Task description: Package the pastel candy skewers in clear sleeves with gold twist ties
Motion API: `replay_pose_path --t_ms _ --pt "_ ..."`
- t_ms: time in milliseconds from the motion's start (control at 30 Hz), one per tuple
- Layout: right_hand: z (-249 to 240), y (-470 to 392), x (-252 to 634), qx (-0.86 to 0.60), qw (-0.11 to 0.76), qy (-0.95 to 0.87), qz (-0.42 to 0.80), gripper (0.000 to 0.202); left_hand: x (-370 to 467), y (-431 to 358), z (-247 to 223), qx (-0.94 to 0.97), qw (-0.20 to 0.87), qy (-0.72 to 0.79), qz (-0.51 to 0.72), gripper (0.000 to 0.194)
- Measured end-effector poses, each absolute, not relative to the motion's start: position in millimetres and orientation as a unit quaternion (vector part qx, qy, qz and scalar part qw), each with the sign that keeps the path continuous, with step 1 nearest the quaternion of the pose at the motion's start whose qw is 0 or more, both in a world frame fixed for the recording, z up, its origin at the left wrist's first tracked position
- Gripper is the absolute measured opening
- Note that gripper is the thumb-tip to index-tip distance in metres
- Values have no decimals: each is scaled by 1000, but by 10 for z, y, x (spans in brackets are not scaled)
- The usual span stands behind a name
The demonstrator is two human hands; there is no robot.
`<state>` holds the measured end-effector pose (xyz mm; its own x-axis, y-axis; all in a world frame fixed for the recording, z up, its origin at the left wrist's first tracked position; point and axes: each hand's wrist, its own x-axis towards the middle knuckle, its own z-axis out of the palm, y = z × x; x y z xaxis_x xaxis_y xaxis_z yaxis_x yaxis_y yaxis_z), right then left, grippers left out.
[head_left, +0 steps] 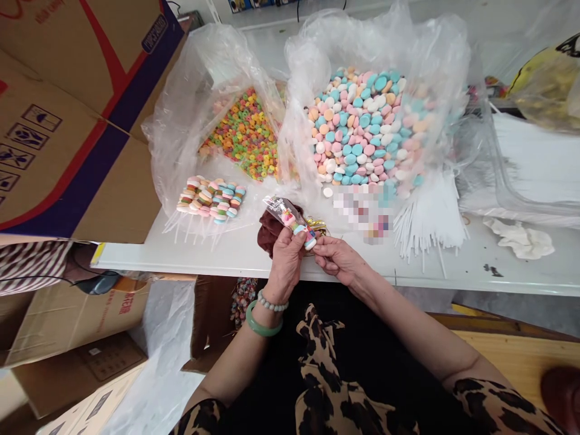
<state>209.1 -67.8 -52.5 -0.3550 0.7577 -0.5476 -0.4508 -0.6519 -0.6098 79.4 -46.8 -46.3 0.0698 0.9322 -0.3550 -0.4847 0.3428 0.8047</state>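
Observation:
Near the table's front edge, my left hand (pixel 288 254) pinches a small clear printed wrapper (pixel 281 208) with stacked colourful candy inside. My right hand (pixel 333 257) has its fingers closed at the wrapper's lower end, by the bottom candy. Behind the wrapper lies a dark red cloth (pixel 268 232), and gold ties (pixel 317 226) show beside it. To the left, several candy skewers (pixel 211 198) with white sticks rest on plastic. Further back are an open bag of colourful ring candies (pixel 249 136) and a bigger bag of pastel round candies (pixel 362 130).
White sticks (pixel 428 217) fan out at the right of the table (pixel 471 266), near a crumpled white tissue (pixel 521 238). A large cardboard box (pixel 77 121) stands at the left. More boxes (pixel 81 320) sit below the table.

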Motion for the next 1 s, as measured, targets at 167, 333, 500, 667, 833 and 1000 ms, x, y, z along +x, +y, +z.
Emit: replay_pose_path --t_ms 167,333,500,667,833,1000 --pt "-512 -684 2074 -457 423 -198 757 24 795 -467 -447 241 705 456 487 32" --pt "-431 -669 2096 -488 417 -257 723 22 680 -379 -404 233 703 469 481 34" --pt "-417 -680 2096 -515 435 -354 648 25 667 -361 -327 257 655 500 505 31" --pt "-488 -665 2125 -613 405 -444 513 29 714 -399 -317 273 653 505 495 33" --pt "-535 -637 2137 -611 404 -419 536 30 739 -425 -365 286 646 510 491 36" --pt "-524 -642 2124 -542 455 -337 621 29 727 -453 -360 306 646 525 462 38"
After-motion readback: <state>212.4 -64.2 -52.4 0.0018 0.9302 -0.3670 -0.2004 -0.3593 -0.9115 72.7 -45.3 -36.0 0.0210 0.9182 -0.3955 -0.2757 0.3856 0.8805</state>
